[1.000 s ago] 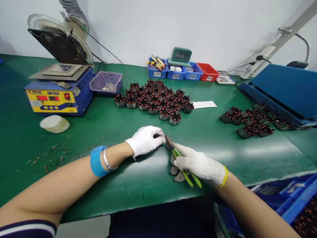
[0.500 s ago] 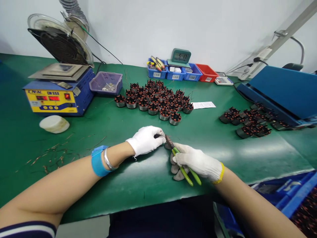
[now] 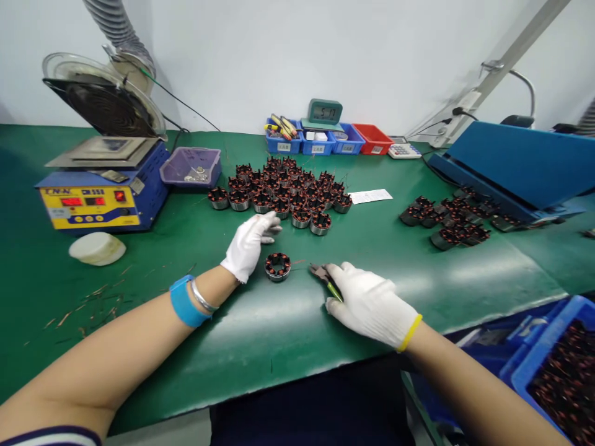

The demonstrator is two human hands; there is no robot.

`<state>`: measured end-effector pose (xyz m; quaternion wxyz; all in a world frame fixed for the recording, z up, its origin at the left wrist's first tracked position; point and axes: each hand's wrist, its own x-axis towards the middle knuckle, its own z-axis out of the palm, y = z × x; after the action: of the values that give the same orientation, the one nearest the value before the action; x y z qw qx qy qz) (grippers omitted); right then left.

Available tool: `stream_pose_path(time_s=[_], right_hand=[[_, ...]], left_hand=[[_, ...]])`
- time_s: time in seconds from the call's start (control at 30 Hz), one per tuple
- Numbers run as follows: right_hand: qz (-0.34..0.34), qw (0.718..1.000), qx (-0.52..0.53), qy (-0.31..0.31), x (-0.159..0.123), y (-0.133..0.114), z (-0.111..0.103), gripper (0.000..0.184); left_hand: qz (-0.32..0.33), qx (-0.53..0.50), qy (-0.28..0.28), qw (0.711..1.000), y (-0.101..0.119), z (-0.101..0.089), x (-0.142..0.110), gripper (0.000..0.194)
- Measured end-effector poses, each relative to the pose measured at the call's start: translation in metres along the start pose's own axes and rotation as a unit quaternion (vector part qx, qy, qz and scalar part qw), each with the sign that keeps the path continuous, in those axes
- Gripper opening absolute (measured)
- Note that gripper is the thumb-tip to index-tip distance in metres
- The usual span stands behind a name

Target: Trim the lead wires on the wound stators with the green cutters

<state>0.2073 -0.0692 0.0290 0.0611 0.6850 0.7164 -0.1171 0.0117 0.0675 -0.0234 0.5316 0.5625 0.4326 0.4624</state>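
Here, a gloved right hand is wrapped around green-handled pliers, while the gloved left hand, fingers loosely apart, shows nothing in its grasp.

A copper-wound ring sits on the green tabletop between the hands, touched by neither; whether the left fingertips meet the ring cluster beyond cannot be told. The clock reads 5 17; lettering on the yellow-faced unit is blurred. Tabletop stretches from the hands to its near edge, and right toward a second ring group.
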Motion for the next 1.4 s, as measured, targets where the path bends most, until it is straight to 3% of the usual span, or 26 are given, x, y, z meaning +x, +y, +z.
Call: stream_pose_path(time_s=[0.1, 0.2, 0.23, 0.3, 0.4, 0.47, 0.5, 0.6, 0.7, 0.8, 0.83, 0.9, 0.97, 1.03, 1.1, 1.17, 1.23, 1.27, 1.33, 1.4], right_hand=[[-0.046, 0.994, -0.049, 0.091, 0.005, -0.015, 0.005, 0.047], [-0.123, 0.974, -0.002, 0.192, 0.032, -0.04, 0.01, 0.075], [-0.147, 0.969, 0.007, 0.2, 0.042, -0.048, 0.011, 0.077], [-0.178, 0.969, 0.016, 0.172, 0.059, -0.057, 0.012, 0.058], [-0.182, 0.967, 0.078, 0.161, 0.061, -0.041, 0.01, 0.048], [-0.125, 0.966, 0.133, 0.184, 0.048, -0.006, 0.008, 0.05], [-0.063, 0.966, 0.148, 0.202, 0.04, 0.018, 0.006, 0.05], [0.221, 0.947, 0.136, 0.19, 0.024, 0.096, 0.002, 0.048], [0.318, 0.92, 0.094, 0.209, 0.014, 0.138, -0.002, 0.065], [0.272, 0.919, 0.081, 0.273, -0.006, 0.112, 0.005, 0.083], [0.213, 0.935, 0.122, 0.256, -0.016, 0.092, 0.011, 0.082], [0.027, 0.972, 0.181, 0.145, -0.033, 0.047, 0.027, 0.082], [-0.071, 0.982, 0.148, 0.094, -0.044, 0.011, 0.045, 0.067], [-0.084, 0.983, 0.135, 0.093, -0.05, -0.003, 0.06, 0.067], [-0.051, 0.976, 0.168, 0.129, -0.055, 0.004, 0.069, 0.07], [0.031, 0.954, 0.229, 0.19, -0.062, 0.027, 0.072, 0.067], [0.152, 0.915, 0.275, 0.254, -0.069, 0.056, 0.069, 0.063], [0.214, 0.893, 0.281, 0.278, -0.069, 0.07, 0.066, 0.063], [0.303, 0.868, 0.258, 0.298, -0.064, 0.095, 0.058, 0.063], [0.35, 0.871, 0.211, 0.272, -0.051, 0.113, 0.05, 0.063]], left_hand=[[-0.019, -0.044, 0.039, 0.998, -0.009, -0.003, 0.01, 0.055], [-0.029, -0.059, 0.049, 0.997, -0.009, -0.002, 0.014, 0.053], [-0.027, -0.061, 0.047, 0.997, -0.008, -0.002, 0.014, 0.05], [-0.02, -0.061, 0.042, 0.997, -0.005, -0.002, 0.014, 0.043], [-0.019, -0.054, 0.049, 0.997, -0.004, -0.002, 0.015, 0.04], [-0.023, -0.049, 0.059, 0.997, -0.006, -0.002, 0.016, 0.04], [-0.026, -0.044, 0.062, 0.997, -0.007, -0.001, 0.016, 0.041], [-0.019, -0.02, 0.06, 0.998, -0.011, 0.002, 0.016, 0.043], [0.0, 0.01, 0.052, 0.999, -0.014, 0.005, 0.012, 0.047], [0.045, 0.057, 0.04, 0.997, -0.013, 0.009, 0.003, 0.049], [0.061, 0.075, 0.034, 0.995, -0.012, 0.011, 0.0, 0.049], [0.081, 0.111, 0.026, 0.99, -0.008, 0.018, -0.006, 0.05], [0.086, 0.14, 0.027, 0.986, -0.005, 0.028, -0.008, 0.052], [0.105, 0.159, 0.042, 0.981, -0.003, 0.041, -0.009, 0.052], [0.143, 0.183, 0.052, 0.971, -0.004, 0.057, -0.01, 0.052], [0.199, 0.224, 0.041, 0.953, -0.005, 0.076, -0.015, 0.051], [0.275, 0.288, -0.009, 0.917, -0.006, 0.101, -0.024, 0.052], [0.328, 0.325, -0.051, 0.886, -0.006, 0.116, -0.029, 0.054], [0.377, 0.412, -0.19, 0.807, -0.005, 0.148, -0.039, 0.066], [0.375, 0.45, -0.309, 0.749, -0.004, 0.178, -0.042, 0.082]])
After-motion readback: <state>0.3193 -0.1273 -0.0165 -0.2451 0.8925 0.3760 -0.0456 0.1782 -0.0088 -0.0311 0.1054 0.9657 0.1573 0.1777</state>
